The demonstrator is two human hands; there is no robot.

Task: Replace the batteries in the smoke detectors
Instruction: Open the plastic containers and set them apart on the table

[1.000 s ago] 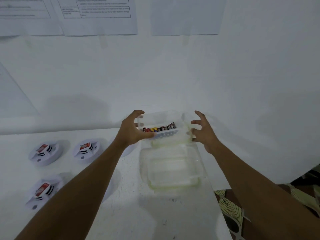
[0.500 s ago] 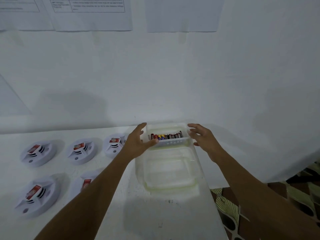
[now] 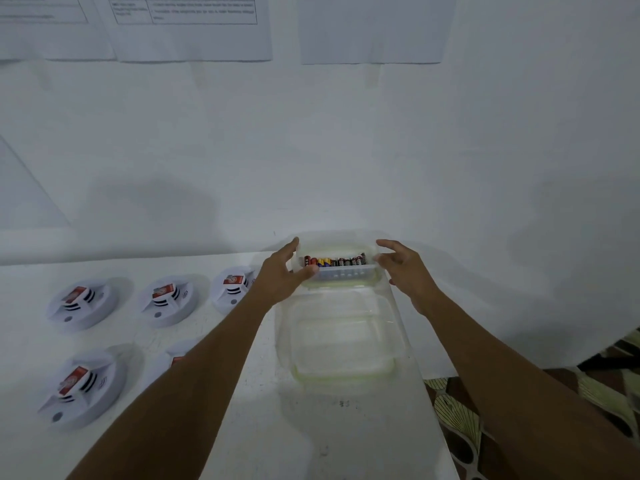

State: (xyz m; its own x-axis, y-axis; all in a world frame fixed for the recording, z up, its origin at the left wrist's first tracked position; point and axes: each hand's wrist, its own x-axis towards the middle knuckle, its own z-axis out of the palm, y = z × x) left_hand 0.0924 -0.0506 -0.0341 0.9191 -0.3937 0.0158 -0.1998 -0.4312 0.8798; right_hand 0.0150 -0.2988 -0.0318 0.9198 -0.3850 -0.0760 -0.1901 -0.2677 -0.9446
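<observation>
- Table [image 3: 214,427]: white surface, lightly speckled, ending at a white wall; a patterned floor [image 3: 460,420] shows past its right edge.
- Smoke detectors: round, white, lying on the left part of the table in two rows. Near row: one [image 3: 81,388] fully visible, a second [image 3: 176,355] largely hidden behind the left forearm. Far row: three units [image 3: 83,303], [image 3: 169,299], [image 3: 233,287]. Each visible unit carries a red rectangular battery across its middle and dark slots beside it.
- Clear container [image 3: 343,341]: empty, transparent plastic with a greenish rim, right of centre on the table, nearer than the tray.
- Battery tray [image 3: 341,270]: small, white, perforated side, resting at the far end of the clear container, close to the wall. It holds a row of cylindrical batteries [image 3: 334,261], mostly black and red, some yellow and blue.
- Left hand [image 3: 282,275]: grip closed on the tray's left end, thumb on the near side, fingers over the far side.
- Right hand [image 3: 403,268]: grip spread, fingers curled at the tray's right end; contact cannot be confirmed.
- Wall: printed sheets [image 3: 187,26] fixed along the top; text illegible.
</observation>
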